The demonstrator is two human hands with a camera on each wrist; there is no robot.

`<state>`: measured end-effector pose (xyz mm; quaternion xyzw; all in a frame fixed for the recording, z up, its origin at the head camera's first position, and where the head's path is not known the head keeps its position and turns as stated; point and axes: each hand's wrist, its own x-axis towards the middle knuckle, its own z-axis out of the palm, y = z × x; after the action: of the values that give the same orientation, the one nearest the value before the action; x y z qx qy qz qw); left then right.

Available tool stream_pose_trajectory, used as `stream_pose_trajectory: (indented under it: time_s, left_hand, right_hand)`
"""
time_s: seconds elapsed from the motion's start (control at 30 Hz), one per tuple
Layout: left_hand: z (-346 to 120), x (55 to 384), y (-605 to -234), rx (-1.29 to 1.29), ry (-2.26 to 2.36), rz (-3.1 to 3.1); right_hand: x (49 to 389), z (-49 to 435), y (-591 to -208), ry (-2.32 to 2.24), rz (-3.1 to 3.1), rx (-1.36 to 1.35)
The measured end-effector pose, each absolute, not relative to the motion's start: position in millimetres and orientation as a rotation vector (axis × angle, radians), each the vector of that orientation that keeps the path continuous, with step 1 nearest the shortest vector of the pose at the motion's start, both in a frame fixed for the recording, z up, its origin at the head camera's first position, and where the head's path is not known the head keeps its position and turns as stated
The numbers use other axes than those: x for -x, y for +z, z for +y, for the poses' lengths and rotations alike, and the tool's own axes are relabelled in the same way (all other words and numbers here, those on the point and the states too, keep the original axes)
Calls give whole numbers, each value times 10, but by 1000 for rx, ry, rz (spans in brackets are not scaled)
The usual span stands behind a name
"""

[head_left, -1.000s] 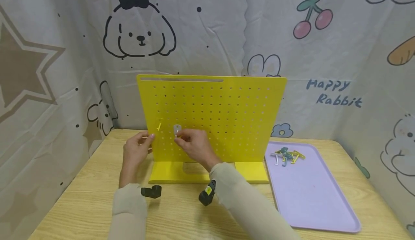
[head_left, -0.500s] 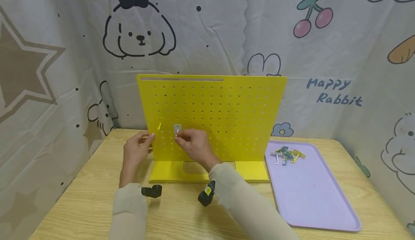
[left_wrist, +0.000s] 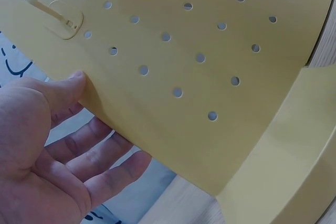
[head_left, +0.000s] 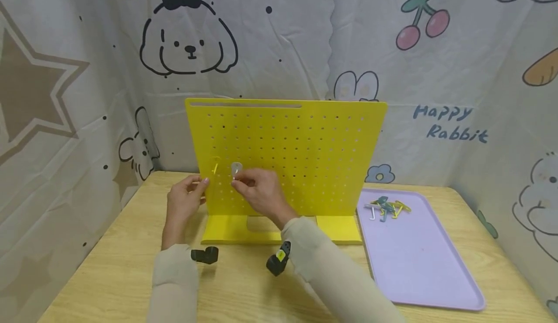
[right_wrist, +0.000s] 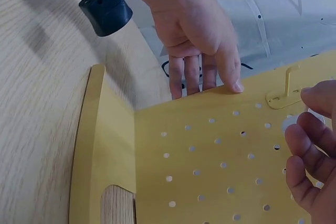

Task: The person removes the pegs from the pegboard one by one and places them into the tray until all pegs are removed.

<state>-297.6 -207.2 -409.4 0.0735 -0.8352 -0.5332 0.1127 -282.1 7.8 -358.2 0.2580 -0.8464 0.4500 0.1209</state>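
Note:
A yellow pegboard (head_left: 314, 165) stands upright on its yellow base. My left hand (head_left: 185, 201) holds its left edge, thumb (left_wrist: 73, 85) on the front and fingers behind. With thumb and fingertips my right hand (head_left: 263, 192) pinches a white hook (head_left: 236, 167), whose rounded plate is up against the board's left part. Fingers cover most of this hook in the right wrist view. Whether it sits in the holes, I cannot tell. A yellow hook (head_left: 215, 168) is mounted on the board to its left, near the edge; it also shows in the left wrist view (left_wrist: 65, 22).
A lilac tray (head_left: 427, 260) lies on the wooden table (head_left: 244, 289) to the right of the board. At its far end is a small pile of hooks (head_left: 385, 207) in white, green and yellow. A patterned cloth (head_left: 279, 37) hangs behind.
My right hand has shifted the white hook slightly left and up across the board. The left hand stays at the board's edge.

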Motion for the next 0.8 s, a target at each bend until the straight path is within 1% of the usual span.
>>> stream_pose_trajectory:
  time_s: [0.43,0.8]
  left_hand:
    - [-2060,2973,-4091,-219,-1572,-2448]
    - [-2062,2963,-4076,-202,-1569,-2449]
  right_hand:
    - [2794,175,-3561,1348,-2487,-754]
    - [2764,347,-3535,1333,-2472,-806]
